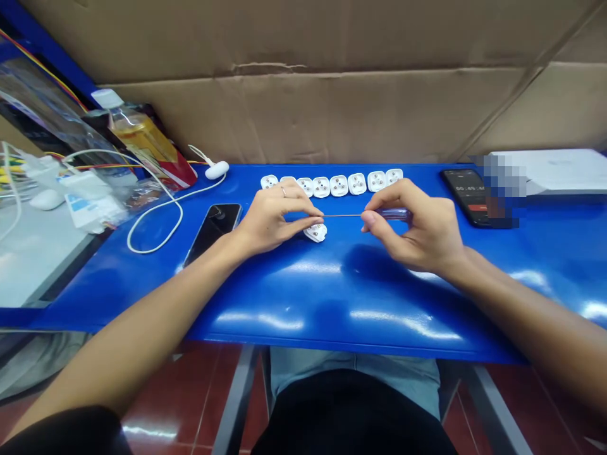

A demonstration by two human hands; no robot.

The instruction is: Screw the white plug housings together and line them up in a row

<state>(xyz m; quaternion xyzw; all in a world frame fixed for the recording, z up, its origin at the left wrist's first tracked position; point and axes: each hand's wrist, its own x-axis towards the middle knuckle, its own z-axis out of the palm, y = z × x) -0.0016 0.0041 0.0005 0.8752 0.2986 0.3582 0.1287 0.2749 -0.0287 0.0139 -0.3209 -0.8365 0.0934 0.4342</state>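
Observation:
My left hand point(272, 218) is closed around a small white plug part point(317, 232) that rests on the blue table point(332, 297). A ring shows on one finger. My right hand point(417, 230) grips a screwdriver point(379, 215) with a clear handle. Its thin shaft points left, and the tip reaches the part under my left fingers. Behind my hands lies a row of several white plug parts point(339, 184) with metal pins facing up.
A dark phone point(213, 230) lies left of my left hand; another phone point(467, 194) with a lit screen lies at right, beside a white box point(559, 169). A white cable point(156, 215), a bottle point(137, 136) and a cluttered bin sit at left. Cardboard stands behind the table.

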